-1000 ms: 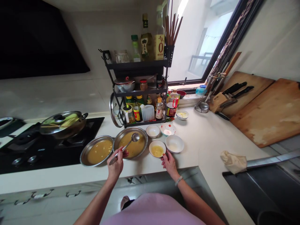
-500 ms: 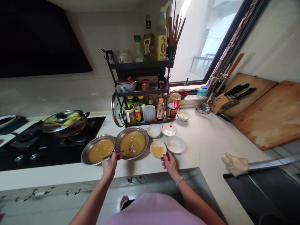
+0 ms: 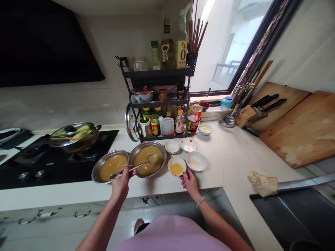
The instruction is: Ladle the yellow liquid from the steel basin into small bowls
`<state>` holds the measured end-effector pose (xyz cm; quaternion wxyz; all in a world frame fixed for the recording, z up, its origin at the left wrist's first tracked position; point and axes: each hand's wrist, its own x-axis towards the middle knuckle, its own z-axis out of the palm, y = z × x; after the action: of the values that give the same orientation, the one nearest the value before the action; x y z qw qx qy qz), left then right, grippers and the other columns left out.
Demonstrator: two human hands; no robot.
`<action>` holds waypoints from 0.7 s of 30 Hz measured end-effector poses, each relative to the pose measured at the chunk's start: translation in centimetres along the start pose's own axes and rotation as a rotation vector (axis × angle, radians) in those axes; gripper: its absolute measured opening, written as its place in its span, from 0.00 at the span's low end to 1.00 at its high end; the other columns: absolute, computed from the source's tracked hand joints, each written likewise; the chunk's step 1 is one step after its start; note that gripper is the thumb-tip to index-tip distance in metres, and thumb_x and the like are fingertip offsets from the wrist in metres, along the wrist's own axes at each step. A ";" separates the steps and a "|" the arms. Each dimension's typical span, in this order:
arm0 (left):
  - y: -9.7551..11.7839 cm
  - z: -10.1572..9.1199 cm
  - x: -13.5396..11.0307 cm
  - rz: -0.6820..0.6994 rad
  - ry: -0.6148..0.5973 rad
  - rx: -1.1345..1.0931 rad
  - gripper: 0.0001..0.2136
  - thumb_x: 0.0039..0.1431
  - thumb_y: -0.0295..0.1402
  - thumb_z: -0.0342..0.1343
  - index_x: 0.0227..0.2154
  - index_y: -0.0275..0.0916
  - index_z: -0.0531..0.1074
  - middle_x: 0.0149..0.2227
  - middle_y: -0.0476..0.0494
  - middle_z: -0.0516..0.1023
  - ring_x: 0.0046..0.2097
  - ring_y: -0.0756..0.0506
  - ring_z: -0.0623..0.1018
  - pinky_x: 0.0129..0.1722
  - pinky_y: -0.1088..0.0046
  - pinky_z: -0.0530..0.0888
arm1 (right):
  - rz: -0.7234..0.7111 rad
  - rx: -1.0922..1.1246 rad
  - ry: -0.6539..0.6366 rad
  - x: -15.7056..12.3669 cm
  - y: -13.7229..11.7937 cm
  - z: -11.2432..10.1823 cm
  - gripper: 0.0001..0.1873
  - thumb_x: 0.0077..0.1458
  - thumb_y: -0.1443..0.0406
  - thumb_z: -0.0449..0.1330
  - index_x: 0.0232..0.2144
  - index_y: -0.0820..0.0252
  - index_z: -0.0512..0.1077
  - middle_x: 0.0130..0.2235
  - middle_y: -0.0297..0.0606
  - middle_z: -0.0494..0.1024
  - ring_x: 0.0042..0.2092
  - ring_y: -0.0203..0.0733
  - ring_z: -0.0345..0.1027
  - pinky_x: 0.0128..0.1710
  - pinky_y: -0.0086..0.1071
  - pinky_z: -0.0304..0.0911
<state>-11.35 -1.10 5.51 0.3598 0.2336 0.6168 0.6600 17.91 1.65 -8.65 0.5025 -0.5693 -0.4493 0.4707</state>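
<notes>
Ladle [image 3: 143,164]: we have our left hand [image 3: 122,181] clamped on its handle [image 3: 138,166], probably so the cup [image 3: 152,159] reaches over the pan [image 3: 132,153] with our fingers clear of the liquid [image 3: 143,151]
Cup: at or near the surface (we cannot tell which)
Bowl [image 3: 169,170]: on the counter [image 3: 213,174] just beside the pan, likely for easy reach
Right hand [image 3: 190,183]: thumb on the bowl's rim, perhaps steadying it; whether the fingers close beneath, we cannot tell

A lilac top [image 3: 171,233] is worn — with a pale bracelet [image 3: 200,202].
</notes>
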 end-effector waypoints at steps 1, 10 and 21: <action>0.2 0.3 -0.2 -0.004 -0.009 -0.006 0.12 0.43 0.37 0.61 0.28 0.32 0.74 0.25 0.43 0.79 0.26 0.46 0.78 0.35 0.65 0.78 | 0.005 -0.002 0.000 0.0 0.0 0.0 0.41 0.52 0.43 0.54 0.57 0.69 0.61 0.23 0.31 0.73 0.17 0.32 0.64 0.12 0.24 0.59; 0.8 4.3 -3.4 -0.022 -0.172 0.049 0.15 0.45 0.40 0.59 0.30 0.31 0.74 0.21 0.43 0.78 0.25 0.44 0.78 0.31 0.66 0.76 | 0.027 0.005 0.003 0.0 -0.1 0.0 0.41 0.51 0.44 0.55 0.57 0.68 0.61 0.23 0.31 0.72 0.18 0.32 0.63 0.12 0.23 0.59; -2.3 6.1 -6.6 0.280 -0.530 0.288 0.12 0.55 0.39 0.56 0.34 0.37 0.78 0.25 0.44 0.77 0.25 0.47 0.78 0.27 0.72 0.75 | 0.020 -0.011 0.003 -0.1 -0.1 -0.1 0.40 0.52 0.45 0.55 0.58 0.69 0.62 0.23 0.33 0.73 0.18 0.33 0.64 0.12 0.24 0.60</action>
<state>-2.16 -2.22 4.98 0.3768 0.5281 0.5504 0.5256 17.98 1.54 -8.53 0.4953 -0.5770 -0.4454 0.4726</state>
